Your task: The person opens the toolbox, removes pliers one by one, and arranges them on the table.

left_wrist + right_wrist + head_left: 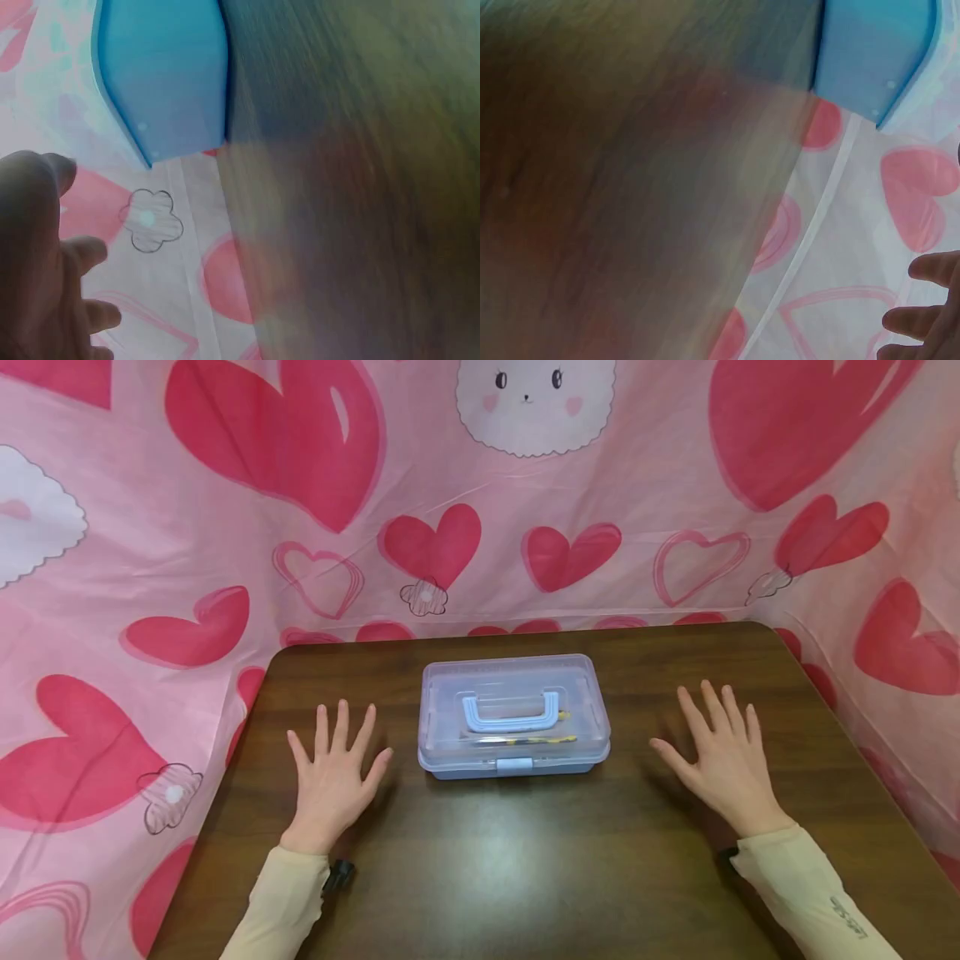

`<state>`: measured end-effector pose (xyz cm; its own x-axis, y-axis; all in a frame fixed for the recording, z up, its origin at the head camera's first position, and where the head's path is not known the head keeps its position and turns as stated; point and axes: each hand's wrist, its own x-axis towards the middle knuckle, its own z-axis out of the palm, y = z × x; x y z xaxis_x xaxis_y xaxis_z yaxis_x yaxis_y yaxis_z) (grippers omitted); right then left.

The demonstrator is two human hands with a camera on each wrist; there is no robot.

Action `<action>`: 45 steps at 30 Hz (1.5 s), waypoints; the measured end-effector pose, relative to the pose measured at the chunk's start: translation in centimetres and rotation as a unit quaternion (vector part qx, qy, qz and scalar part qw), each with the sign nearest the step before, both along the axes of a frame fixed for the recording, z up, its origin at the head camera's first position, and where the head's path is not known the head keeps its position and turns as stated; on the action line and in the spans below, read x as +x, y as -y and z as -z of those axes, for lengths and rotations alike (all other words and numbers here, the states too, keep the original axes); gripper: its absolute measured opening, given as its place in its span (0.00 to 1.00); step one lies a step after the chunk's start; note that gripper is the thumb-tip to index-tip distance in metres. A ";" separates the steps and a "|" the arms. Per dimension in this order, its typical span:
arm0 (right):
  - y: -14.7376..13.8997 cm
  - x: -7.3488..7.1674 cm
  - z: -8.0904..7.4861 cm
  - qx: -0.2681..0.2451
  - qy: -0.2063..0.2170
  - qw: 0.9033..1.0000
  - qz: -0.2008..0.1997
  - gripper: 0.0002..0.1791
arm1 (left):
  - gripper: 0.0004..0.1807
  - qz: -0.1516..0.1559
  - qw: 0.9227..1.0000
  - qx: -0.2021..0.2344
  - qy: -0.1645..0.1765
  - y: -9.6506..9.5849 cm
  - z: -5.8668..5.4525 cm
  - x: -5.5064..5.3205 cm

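Observation:
A plastic storage box with a clear lid and a pale blue base sits closed at the middle of the table. Its light blue handle lies folded down on the lid, and a blue latch is at the front. Through the lid a yellow-and-dark slender item shows. To the left of the box is my left hand, palm down with its fingers spread. On the other side my right hand has its fingers spread as well. Neither hand touches the box. Both wrist views show the box's blue side.
The dark wooden table has rounded far corners. A pink curtain with red hearts and white cartoon faces hangs behind it and along both sides. Black bands show at my wrists, under cream sleeves.

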<state>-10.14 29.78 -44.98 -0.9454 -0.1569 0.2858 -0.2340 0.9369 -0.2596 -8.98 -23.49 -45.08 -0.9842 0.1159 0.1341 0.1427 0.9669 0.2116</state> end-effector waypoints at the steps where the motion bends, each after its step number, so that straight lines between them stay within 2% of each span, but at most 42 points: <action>1: 0.1 0.1 -0.1 -0.007 0.001 1.000 -0.002 0.48 | 0.42 -0.001 1.000 0.009 -0.006 -0.1 0.0 0.0; 5: 1.1 0.4 -0.6 -0.052 -0.007 0.999 -0.013 0.40 | 0.36 0.000 0.996 0.075 -0.054 -0.9 0.2 -0.1; 9: 2.5 1.0 -1.3 -0.109 0.007 0.994 -0.025 0.23 | 0.26 0.011 0.983 0.154 -0.100 -1.8 0.6 -0.4; 11: 3.2 1.4 -1.7 -0.134 0.031 0.990 -0.028 0.16 | 0.23 0.013 0.974 0.199 -0.103 -2.2 0.9 -0.6; 14: 4.3 1.8 -2.3 -0.158 0.078 0.984 -0.037 0.11 | 0.19 0.008 0.957 0.278 -0.076 -2.8 1.2 -1.0; 17: 5.4 1.9 -2.7 -0.170 0.131 0.975 -0.054 0.12 | 0.17 -0.005 0.937 0.348 -0.028 -3.3 1.5 -1.4; 19: 6.2 1.9 -2.6 -0.181 0.158 0.968 -0.070 0.13 | 0.16 -0.015 0.921 0.390 0.003 -3.7 1.7 -1.7; 22: 7.3 1.8 -2.4 -0.200 0.191 0.956 -0.094 0.14 | 0.15 -0.021 0.886 0.461 0.038 -4.3 1.9 -2.2; 25: 8.4 1.7 -1.9 -0.210 0.203 0.950 -0.108 0.14 | 0.16 -0.023 0.853 0.519 0.058 -4.9 1.9 -2.6; 26: 8.8 1.7 -1.8 -0.212 0.205 0.949 -0.114 0.15 | 0.17 -0.024 0.845 0.531 0.063 -5.1 1.8 -2.7; 31: 10.4 1.6 -1.1 -0.214 0.212 0.941 -0.154 0.17 | 0.17 -0.051 0.819 0.564 0.091 -5.5 1.6 -3.0; 35: 11.7 1.5 -0.4 -0.230 0.233 0.927 -0.184 0.19 | 0.15 -0.074 0.795 0.592 0.114 -5.5 1.6 -3.2; 37: 12.2 1.4 0.0 -0.245 0.247 0.917 -0.197 0.20 | 0.15 -0.079 0.786 0.601 0.122 -5.6 1.6 -3.2; 40: 12.8 1.4 0.6 -0.274 0.267 0.901 -0.205 0.21 | 0.14 -0.080 0.781 0.606 0.129 -5.7 1.5 -3.2; 45: 13.8 1.4 0.9 -0.303 0.297 0.890 -0.168 0.21 | 0.14 -0.081 0.776 0.611 0.134 -5.7 1.4 -3.3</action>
